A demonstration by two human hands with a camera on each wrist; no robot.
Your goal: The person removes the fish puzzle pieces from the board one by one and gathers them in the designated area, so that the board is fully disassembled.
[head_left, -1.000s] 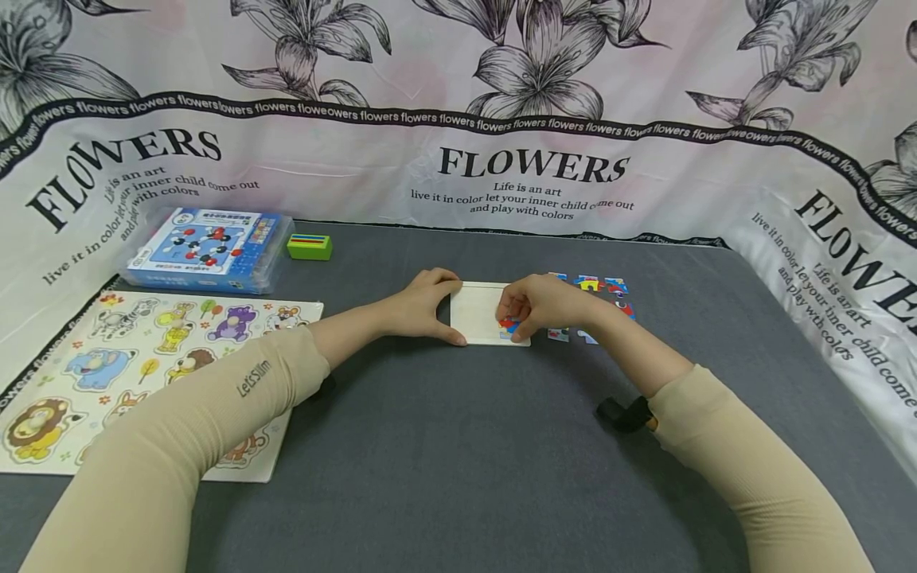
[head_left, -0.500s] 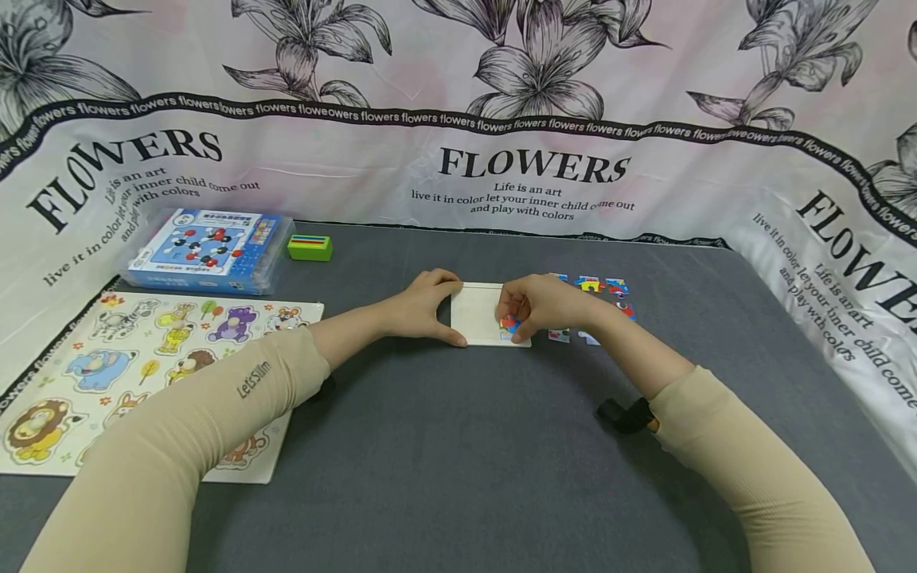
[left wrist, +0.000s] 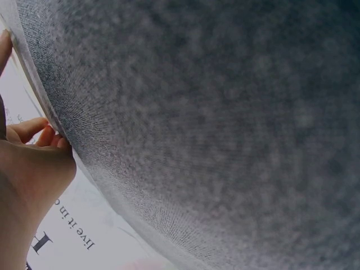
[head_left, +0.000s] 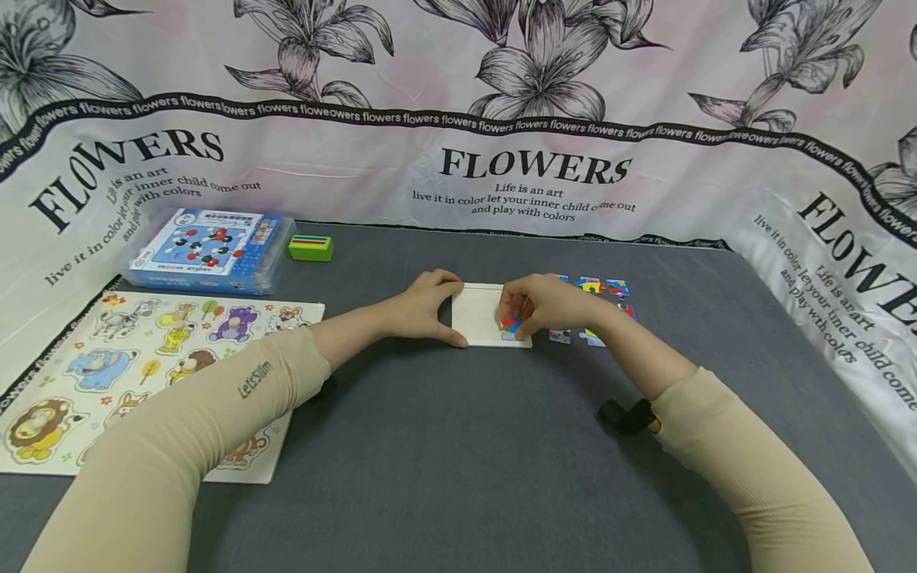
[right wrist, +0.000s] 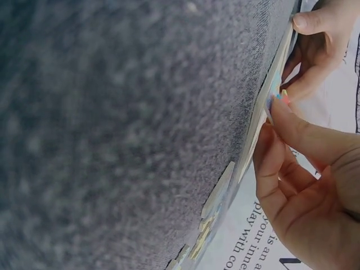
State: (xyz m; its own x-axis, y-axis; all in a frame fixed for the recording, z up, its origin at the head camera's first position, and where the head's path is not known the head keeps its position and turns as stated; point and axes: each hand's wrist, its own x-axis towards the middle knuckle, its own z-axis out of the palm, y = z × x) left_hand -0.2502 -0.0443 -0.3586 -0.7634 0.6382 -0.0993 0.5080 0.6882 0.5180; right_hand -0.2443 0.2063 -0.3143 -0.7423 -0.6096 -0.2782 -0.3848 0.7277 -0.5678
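Note:
A pale, shallow puzzle board [head_left: 475, 314] lies flat on the grey tabletop in the head view. My left hand [head_left: 427, 305] holds its left end, with the thumb at the near corner and the fingers at the far corner. Over the board's front right corner, my right hand [head_left: 548, 306] pinches a small red and blue puzzle piece [head_left: 510, 324] between thumb and fingers. In the right wrist view the puzzle piece [right wrist: 271, 107] stands tilted at the board's edge, under the thumb tip. The right hand hides part of the board's right side.
Several colourful puzzle pieces [head_left: 590, 285] lie right of the board, partly behind the right forearm. At the left are an animal picture board [head_left: 100, 370], a blue boxed set [head_left: 208, 251] and a green block [head_left: 311, 248]. A flower-printed cloth [head_left: 344, 171] hangs behind the table.
The puzzle piece under the right fingers shifts and tilts slightly at the board's corner. The left hand and the board stay in place.

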